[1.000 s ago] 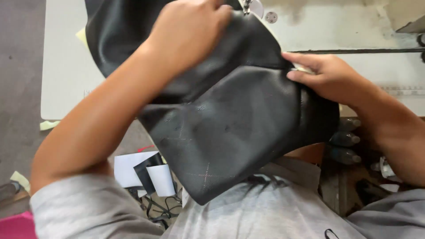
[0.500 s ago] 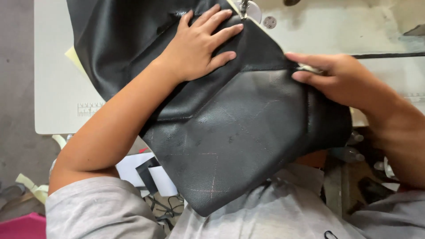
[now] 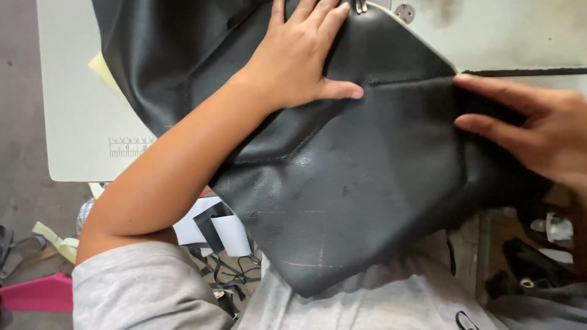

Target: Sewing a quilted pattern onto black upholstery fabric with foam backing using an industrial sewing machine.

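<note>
Left hand (image 3: pixel 299 58) flat on black fabric (image 3: pixel 342 183), grip wide, fingers spread; right hand (image 3: pixel 538 134) pinching the fabric's right edge. Fabric draped over white worktop (image 3: pixel 73 91).

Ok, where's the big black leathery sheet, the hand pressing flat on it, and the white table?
Black leathery sheet (image 3: pixel 342 201), head view, on its grainy middle panel.
Left hand (image 3: pixel 298 58), head view, on the back of the hand, pressed flat.
White table (image 3: pixel 73 91), head view, on its bare left part.
</note>
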